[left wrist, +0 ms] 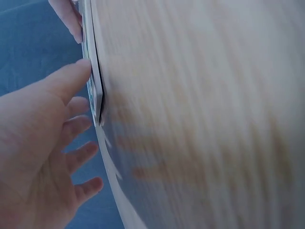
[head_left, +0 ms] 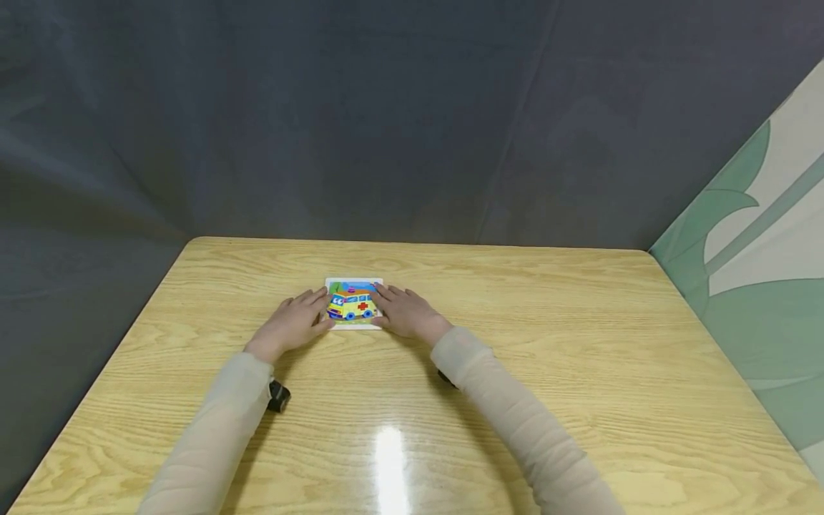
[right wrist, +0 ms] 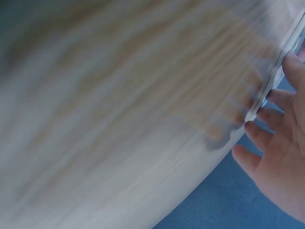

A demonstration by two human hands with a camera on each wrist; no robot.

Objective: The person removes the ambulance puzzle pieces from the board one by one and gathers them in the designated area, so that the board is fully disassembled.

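Observation:
A flat, white-bordered picture board (head_left: 354, 304), possibly a small jigsaw, lies on the table and shows a yellow ambulance with a red cross. At its left side is my left hand (head_left: 295, 322), fingers spread and thumb at the near corner. From the right, my right hand (head_left: 405, 312) reaches the opposite side, fingertips over that edge. In the left wrist view the thin board (left wrist: 96, 81) is seen edge-on, with the left thumb touching it. The right wrist view shows the right hand (right wrist: 281, 143) with fingers loosely extended along the board's edge (right wrist: 267, 88).
The wooden table (head_left: 579, 343) extends around the board, with a glare spot near its front. A dark curtain (head_left: 386, 121) hangs behind the far edge. A green and white patterned panel (head_left: 759, 286) stands at the right. Black wrist devices, one (head_left: 278, 395) on the left sleeve, sit under both wrists.

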